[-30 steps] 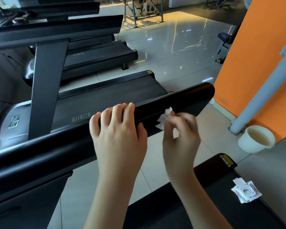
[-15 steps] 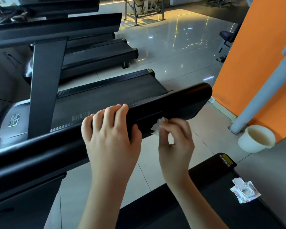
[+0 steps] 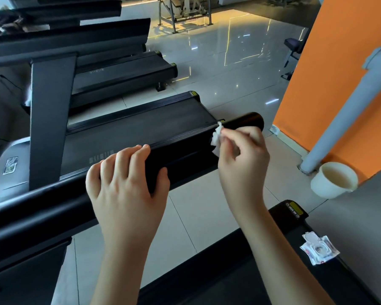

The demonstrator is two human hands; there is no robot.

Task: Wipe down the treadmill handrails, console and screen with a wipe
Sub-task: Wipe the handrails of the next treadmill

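Your left hand [image 3: 124, 190] lies on the handrail [image 3: 53, 208] mid-frame; your right hand [image 3: 243, 159] holds the wipe [image 3: 216, 138] against it further right. At lower right, the cup [image 3: 333, 180] sits above the packet [image 3: 319, 249].

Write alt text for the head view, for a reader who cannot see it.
A right hand pinches a crumpled white wipe against a treadmill handrail near its end, while the left hand grips the rail. A wipe packet lies at lower right.

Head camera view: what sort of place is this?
Most likely a gym. Treadmills stand side by side, a metal exercise frame stands across the glossy tiled floor, and the right hand holds a wipe against a handrail that the left hand grips.
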